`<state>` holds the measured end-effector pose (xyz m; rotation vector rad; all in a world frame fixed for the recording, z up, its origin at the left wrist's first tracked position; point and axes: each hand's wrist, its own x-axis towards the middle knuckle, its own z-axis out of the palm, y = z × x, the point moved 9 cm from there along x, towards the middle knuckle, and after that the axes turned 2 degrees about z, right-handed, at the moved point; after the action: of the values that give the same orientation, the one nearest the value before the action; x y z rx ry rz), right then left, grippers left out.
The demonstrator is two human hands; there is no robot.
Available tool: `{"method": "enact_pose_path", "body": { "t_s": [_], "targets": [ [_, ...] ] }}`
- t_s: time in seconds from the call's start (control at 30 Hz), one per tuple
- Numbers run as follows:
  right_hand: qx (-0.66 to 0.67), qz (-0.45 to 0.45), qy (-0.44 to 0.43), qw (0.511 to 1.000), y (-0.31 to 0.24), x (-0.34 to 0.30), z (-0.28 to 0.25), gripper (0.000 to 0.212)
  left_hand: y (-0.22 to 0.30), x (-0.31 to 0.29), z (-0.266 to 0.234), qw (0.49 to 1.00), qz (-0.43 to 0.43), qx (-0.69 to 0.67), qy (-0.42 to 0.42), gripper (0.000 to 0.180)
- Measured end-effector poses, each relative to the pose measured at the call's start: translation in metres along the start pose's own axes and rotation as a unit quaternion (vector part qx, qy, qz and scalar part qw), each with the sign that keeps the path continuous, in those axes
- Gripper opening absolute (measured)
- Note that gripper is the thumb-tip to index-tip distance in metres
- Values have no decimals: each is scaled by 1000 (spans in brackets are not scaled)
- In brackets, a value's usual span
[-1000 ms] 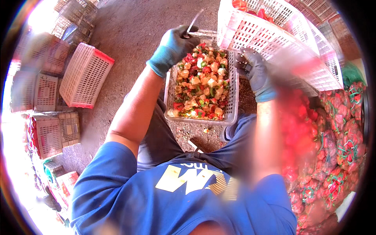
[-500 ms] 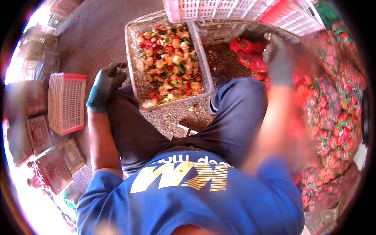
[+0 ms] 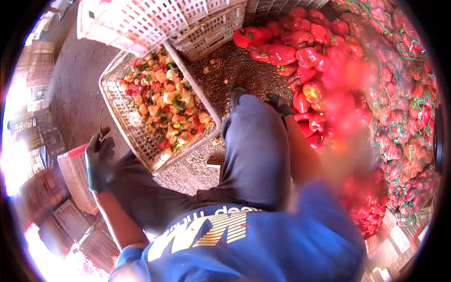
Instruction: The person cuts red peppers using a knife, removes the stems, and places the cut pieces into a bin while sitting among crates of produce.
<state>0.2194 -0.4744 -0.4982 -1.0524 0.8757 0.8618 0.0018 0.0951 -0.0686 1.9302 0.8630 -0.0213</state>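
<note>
- Here, the fingers of the left hand (image 3: 99, 162), in a dark teal rubber glove, were closed around the handle of a thin metal knife (image 3: 100, 123); its narrow blade pointed up, away from the person.
- The left hand rested on the person's left knee, on the dark trousers (image 3: 253, 155), just beside the near left corner of the crate.
- That crate was a pale grey plastic lattice crate (image 3: 123, 109), tilted in the picture, with pepper scraps (image 3: 169, 105) piled in it: cut cores and pieces in cream, red and green.
- The right hand (image 3: 357, 136) was only a blurred shape at the end of the right forearm, over the red peppers, so I cannot tell if its fingers were open or closed, or if they held something.
- A heap of whole red bell peppers (image 3: 300, 54) lay on the ground to the right of the right knee, near the blurred hand.
- Further right, many mesh sacks of red peppers (image 3: 408, 89) were stacked along the edge of the view.
- Beyond the scrap crate, white plastic lattice crates (image 3: 155, 21) stood on the gravel ground (image 3: 235, 66), one touching the far end of the scrap crate.
- At the far left, other crates (image 3: 75, 176), pink and white, lay in strong sunlight, well apart from the peppers.
</note>
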Motion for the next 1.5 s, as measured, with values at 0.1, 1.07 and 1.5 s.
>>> {"method": "enact_pose_path", "body": {
  "t_s": [0.1,1.07,1.5],
  "targets": [
    [-61,-87,84,991,-31,20,-2,29,-3,12,11,1000,-23,1,7,34],
    [-886,-209,214,354,-268,6,128,49,16,19,13,988,-76,122,63,40],
    [-329,-271,-145,893,-116,-113,219,57,39,13,71,992,-37,-120,-29,48]
  ]
}}
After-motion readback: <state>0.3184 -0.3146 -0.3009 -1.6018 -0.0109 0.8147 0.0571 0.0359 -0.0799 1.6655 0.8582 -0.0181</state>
